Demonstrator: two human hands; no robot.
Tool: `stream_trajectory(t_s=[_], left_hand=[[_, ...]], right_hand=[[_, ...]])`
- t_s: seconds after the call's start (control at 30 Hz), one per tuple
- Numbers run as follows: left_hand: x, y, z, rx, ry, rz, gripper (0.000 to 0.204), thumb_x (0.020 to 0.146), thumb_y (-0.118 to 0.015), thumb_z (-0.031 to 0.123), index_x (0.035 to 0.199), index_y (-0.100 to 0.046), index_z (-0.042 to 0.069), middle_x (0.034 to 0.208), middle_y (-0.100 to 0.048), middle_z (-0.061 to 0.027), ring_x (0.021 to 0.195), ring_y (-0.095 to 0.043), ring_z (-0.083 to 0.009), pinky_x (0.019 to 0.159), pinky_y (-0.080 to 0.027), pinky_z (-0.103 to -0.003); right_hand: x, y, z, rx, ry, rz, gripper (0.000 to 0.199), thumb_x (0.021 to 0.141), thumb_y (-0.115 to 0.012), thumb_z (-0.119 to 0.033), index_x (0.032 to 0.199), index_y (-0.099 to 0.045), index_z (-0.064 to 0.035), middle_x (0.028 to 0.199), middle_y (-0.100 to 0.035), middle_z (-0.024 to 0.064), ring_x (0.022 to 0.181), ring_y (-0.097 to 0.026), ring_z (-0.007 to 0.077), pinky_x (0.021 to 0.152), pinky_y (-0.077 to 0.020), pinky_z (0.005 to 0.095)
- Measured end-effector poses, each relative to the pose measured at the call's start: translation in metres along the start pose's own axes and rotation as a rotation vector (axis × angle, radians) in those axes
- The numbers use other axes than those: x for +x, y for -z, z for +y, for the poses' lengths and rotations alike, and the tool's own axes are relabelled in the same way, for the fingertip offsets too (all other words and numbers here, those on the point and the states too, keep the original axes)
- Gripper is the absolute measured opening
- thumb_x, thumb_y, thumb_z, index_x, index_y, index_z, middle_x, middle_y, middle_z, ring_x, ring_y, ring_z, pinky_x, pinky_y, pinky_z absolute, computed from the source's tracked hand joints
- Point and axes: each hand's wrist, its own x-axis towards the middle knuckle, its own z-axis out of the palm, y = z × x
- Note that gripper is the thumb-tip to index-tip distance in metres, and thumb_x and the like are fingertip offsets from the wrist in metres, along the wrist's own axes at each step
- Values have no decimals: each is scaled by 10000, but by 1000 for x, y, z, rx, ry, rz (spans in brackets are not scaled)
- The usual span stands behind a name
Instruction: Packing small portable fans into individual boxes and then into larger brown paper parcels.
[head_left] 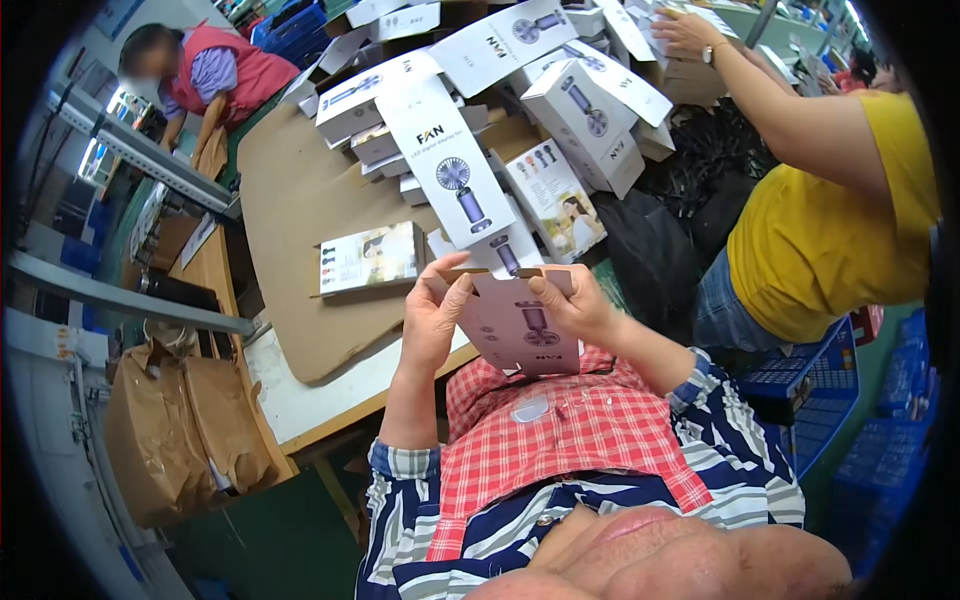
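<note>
Both hands are working one piece: left hand (430, 322) and right hand (588, 312) are holding a handheld-fan carton (515, 335) by its upper corners. Fingers (457, 293) are pinching narrow on the board, thumbs on the near face. Carton is sitting in front of the red checked apron (560, 435), just beyond the table (288, 412) edge's right end; a pile of white fan cartons (455, 145) is lying past it.

Handling, my read: light thin paperboard, stiff flat-on, giving at creases, denting if squeezed; printed face possibly slick. I'd be taking it by the side edges near the top, light pinch, sparing the flaps.

Blind spots: the carton is hiding its far face and some fingertips. Can't tell whether it's holding anything, or whether its lower edge is touching the apron.
</note>
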Motion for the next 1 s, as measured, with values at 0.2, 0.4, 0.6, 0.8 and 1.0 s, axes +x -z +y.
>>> stream_trajectory(t_s=[0.2,0.4,0.6,0.8,1.0], left_hand=[[-2,-27,2,-67,-21,-350,494,782,-427,37,1273,-403,-15,1217,-479,-101,1135,-458,-183,987,-343,-315],[0,-39,-17,49,15,-24,600,707,-460,59,1293,-355,-17,1213,-435,-139,1159,-432,-224,996,-331,-335],[5,-35,-25,94,-48,-82,594,725,-389,-49,1310,-286,-52,1301,-381,-173,1232,-380,-256,1042,-281,-337],[11,-21,-21,-388,318,-192,503,742,-437,-40,1243,-405,-3,1264,-466,-144,1141,-478,-220,972,-394,-336],[17,-15,-30,-262,284,-206,244,715,-421,-62,857,-615,-17,1159,-566,-128,940,-570,-165,819,-458,-269]], right_hand=[[7,-16,-5,105,205,266,537,896,-565,-320,1294,-378,-10,1201,-497,113,1119,-459,156,957,-358,285],[14,3,-1,349,-272,74,395,894,-535,-167,1239,-448,5,1112,-534,78,1035,-497,131,917,-392,279],[12,19,-3,891,-519,-79,445,910,-544,-260,1248,-467,20,1086,-574,64,1019,-537,129,888,-423,266],[10,23,13,410,-352,-105,354,909,-505,-138,1236,-513,-3,1152,-578,104,1029,-563,151,877,-437,263],[16,38,2,172,-182,-363,261,906,-521,-149,1117,-624,-35,1169,-596,118,1037,-562,177,908,-427,306]])
